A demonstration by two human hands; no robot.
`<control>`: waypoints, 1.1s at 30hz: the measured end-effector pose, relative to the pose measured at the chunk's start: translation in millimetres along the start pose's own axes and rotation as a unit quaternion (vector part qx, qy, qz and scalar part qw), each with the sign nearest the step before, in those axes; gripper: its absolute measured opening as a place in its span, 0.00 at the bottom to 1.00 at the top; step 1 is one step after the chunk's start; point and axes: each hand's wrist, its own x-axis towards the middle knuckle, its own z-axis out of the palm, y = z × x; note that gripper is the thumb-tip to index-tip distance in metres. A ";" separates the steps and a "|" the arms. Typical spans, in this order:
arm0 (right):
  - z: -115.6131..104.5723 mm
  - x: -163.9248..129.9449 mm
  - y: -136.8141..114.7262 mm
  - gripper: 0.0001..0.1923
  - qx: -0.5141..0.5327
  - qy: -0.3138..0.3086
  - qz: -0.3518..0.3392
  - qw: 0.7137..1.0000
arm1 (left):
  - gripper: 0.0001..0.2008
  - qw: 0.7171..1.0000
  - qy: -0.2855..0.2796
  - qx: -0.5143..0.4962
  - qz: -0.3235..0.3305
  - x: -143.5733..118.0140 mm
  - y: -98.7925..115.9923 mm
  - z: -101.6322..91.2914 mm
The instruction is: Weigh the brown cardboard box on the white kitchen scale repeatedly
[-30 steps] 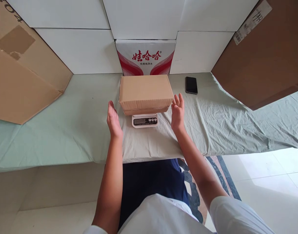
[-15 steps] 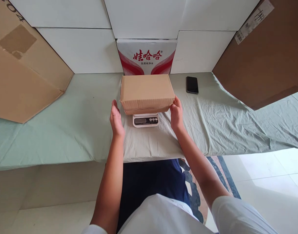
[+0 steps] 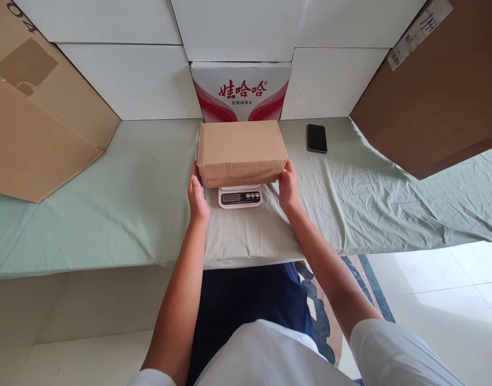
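Observation:
A plain brown cardboard box [image 3: 241,150] rests on a small white digital scale [image 3: 240,196] at the middle of the table. My left hand [image 3: 197,194] presses against the box's lower left side. On the box's lower right side lies my right hand [image 3: 288,186], its fingers curled on the corner. Both hands grip the box between them. The scale's display and buttons show just below the box.
A black phone [image 3: 316,138] lies on the green sheet [image 3: 109,203] to the right. Behind the box stands a red-and-white printed carton [image 3: 241,91] against white blocks [image 3: 129,80]. Large cardboard boxes lean at the left [image 3: 32,123] and right [image 3: 442,91].
Both hands have closed in from the sides: they were apart from the box, and now each one touches a lower side of it. The box has stayed on the scale.

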 end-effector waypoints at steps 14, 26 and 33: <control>5.4 5.3 -8.6 0.36 0.053 0.052 0.015 0.997 | 0.44 0.999 -0.006 0.008 0.051 6.7 -3.8 9.5; 4.2 6.1 -8.8 0.35 0.041 0.058 0.014 0.997 | 0.43 0.998 -0.003 0.025 0.056 6.2 -8.6 4.3; 10.5 6.9 -14.9 0.30 0.075 0.054 0.031 0.995 | 0.44 0.998 0.009 0.020 0.062 7.5 -9.4 -0.1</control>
